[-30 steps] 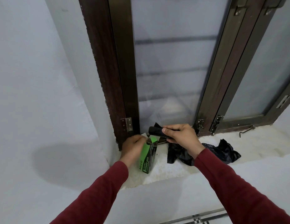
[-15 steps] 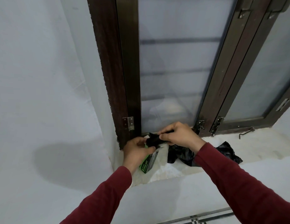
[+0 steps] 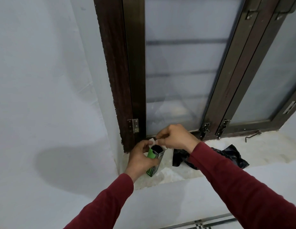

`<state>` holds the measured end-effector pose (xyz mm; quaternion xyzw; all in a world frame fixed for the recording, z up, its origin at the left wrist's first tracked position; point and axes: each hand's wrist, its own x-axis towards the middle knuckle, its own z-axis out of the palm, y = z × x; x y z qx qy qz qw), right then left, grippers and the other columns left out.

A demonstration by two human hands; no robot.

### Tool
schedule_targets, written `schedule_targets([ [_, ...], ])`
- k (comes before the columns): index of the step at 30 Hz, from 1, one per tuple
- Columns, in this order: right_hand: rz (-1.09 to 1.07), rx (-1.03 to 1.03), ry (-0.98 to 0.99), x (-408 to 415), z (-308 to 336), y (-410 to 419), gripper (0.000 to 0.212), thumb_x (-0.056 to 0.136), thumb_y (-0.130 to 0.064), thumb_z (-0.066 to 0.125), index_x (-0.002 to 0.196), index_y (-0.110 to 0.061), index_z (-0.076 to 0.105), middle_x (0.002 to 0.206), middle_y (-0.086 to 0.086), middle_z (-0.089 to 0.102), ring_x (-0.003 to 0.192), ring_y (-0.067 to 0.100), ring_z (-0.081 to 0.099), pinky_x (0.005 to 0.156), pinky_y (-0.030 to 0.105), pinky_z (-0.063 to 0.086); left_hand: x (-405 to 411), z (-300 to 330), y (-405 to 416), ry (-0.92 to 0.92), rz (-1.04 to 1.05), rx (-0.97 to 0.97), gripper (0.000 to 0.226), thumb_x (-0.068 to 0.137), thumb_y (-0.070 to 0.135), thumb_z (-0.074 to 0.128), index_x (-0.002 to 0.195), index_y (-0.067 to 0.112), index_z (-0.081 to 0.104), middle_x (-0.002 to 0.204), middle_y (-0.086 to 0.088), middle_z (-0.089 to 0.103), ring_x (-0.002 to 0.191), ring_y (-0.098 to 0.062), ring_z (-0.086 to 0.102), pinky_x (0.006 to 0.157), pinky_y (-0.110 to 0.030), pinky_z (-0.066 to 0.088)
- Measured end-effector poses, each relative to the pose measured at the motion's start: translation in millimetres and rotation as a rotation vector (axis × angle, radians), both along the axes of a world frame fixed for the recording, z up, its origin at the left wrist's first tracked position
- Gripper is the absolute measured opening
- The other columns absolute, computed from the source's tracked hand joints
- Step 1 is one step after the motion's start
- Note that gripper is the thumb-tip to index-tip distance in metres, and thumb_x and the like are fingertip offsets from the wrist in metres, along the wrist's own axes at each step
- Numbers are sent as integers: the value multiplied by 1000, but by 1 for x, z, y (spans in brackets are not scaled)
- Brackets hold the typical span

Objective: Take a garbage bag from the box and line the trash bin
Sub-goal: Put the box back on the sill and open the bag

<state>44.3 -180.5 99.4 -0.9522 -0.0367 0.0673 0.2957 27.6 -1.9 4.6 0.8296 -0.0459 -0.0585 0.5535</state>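
Head view: the box point(image 3: 153, 160) stands on the sill point(image 3: 177, 172), at the left corner against the window frame point(image 3: 117, 80). The left hand point(image 3: 140, 158) wraps around the box, fingers clenched on its green side. The top is open, a black roll showing inside. The right hand point(image 3: 176, 137) sits just above the box, fingertips pinching its white flap point(image 3: 154, 142). A loose black bag point(image 3: 226, 154) lies crumpled on the sill, right of the box, partly behind the right sleeve point(image 3: 234, 179).

Soft, dim daylight through frosted window point(image 3: 177, 66), wall point(image 3: 45, 80) shadow (wide-angle bending at edges).
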Motion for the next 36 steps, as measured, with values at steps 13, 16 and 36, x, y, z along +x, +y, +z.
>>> schedule_targets([
  [13,-267,744,378,-4,-40,-24,30,93,-19,71,123,-24,73,100,-2,75,64,10,69,65,26,60,-5,-1,-8,-107,126,-132,37,87,13,79,114,29,60,100,8,69,99,-6,66,80,-16,51],
  [16,-257,837,436,-9,-42,-23,19,94,-15,70,112,-18,78,92,2,73,69,11,70,65,25,60,-7,-8,-5,-100,69,-111,19,88,8,74,94,26,71,103,10,71,102,-9,67,79,-14,52],
  [36,-71,376,208,-5,-31,15,16,81,-14,79,96,-11,75,78,1,72,66,11,69,67,30,63,-13,-19,7,8,-52,-88,65,70,27,95,123,37,59,117,17,68,104,6,64,76,-4,49],
])
